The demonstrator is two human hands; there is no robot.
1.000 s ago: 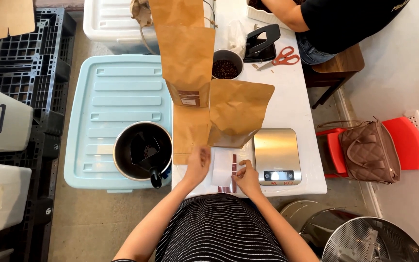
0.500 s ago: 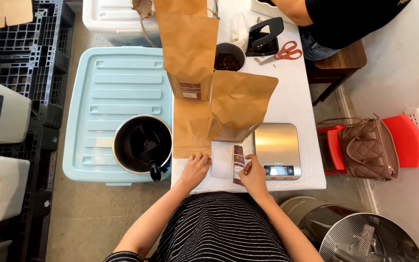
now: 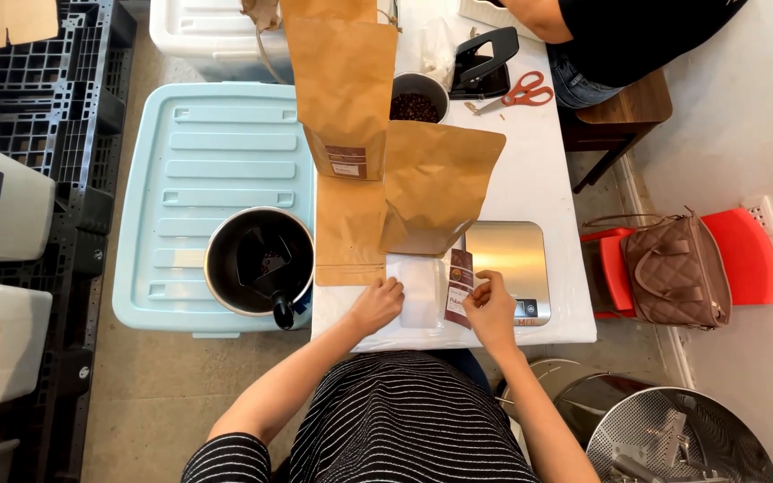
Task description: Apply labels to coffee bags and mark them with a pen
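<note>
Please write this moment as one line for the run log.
left hand: pressing on white sheet | right hand: pinching dark red label | near: kraft bags, scale

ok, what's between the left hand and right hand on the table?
Head view: a white sheet and a dark red label lie between the left hand and right hand.
</note>
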